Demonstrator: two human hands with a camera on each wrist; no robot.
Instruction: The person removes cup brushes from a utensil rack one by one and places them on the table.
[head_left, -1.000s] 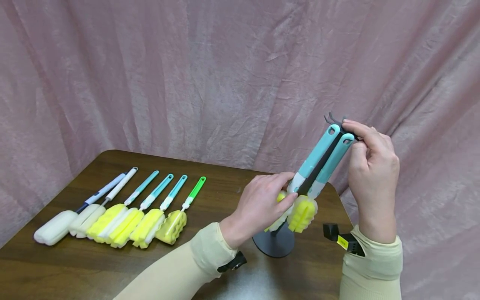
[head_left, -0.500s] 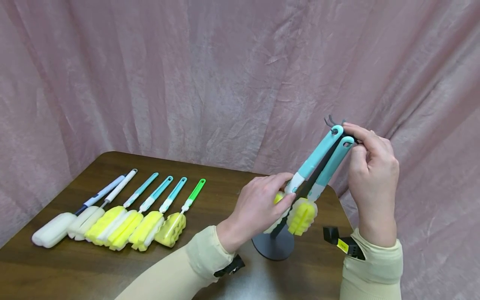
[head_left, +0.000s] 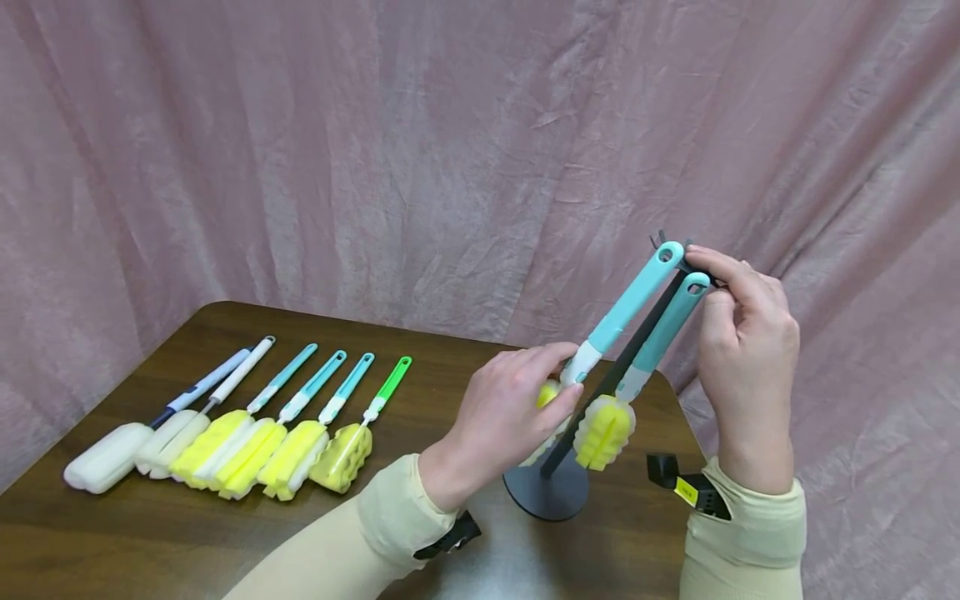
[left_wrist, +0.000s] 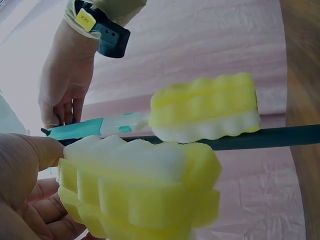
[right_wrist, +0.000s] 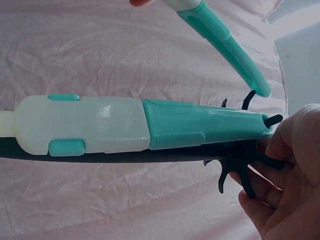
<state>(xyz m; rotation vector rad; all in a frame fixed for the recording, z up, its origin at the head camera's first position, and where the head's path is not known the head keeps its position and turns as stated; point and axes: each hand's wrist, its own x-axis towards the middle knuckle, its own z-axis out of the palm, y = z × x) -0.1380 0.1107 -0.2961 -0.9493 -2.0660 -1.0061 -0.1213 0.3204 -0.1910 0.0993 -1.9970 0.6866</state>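
My left hand (head_left: 517,400) grips a sponge bottle brush (head_left: 630,300) by its white neck; the teal handle slants up to the right. The brush's yellow and white sponge head (left_wrist: 135,190) hangs below the fingers. In the right wrist view its handle end meets one hook of a black hook stand (right_wrist: 245,182). A second teal bottle brush (head_left: 667,329) hangs along the pole, a hook poking through its handle hole. My right hand (head_left: 750,342) pinches the stand's top among the hooks, fingertips partly hidden in the head view.
Left on the brown table (head_left: 450,358) lies a row of several brushes, among them a white sponge brush (head_left: 108,458), yellow and white ones with teal handles, and a green-handled brush (head_left: 390,383). The stand's round black base (head_left: 547,496) rests at the right. A pink curtain (head_left: 450,167) hangs behind.
My left hand has shifted a little left, swinging the held brush's sponge end away from the pole. Its handle end stays close to the hooks. My right hand keeps its place.
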